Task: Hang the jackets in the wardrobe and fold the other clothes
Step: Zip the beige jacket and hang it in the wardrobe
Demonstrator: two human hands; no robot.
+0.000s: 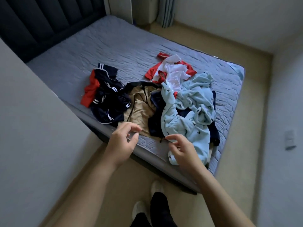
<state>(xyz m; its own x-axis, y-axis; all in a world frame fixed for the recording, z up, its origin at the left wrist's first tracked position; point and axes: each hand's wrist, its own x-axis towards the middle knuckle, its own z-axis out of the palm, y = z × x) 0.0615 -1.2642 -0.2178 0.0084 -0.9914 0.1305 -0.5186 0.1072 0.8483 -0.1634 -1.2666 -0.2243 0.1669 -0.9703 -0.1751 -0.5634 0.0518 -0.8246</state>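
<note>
Tan garment lay on the bed; the left hand and the right hand hovered, loosely curled, gripping nothing.

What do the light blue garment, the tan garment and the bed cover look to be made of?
Light blue garment: probably fleece, matte; fuzzy nap and soft, thick folds.
Tan garment: thin smooth fabric, possibly synthetic; slight sheen, lies flat.
Bed cover: quilted textile, matte grey; stitched wavy pattern across it.
</note>
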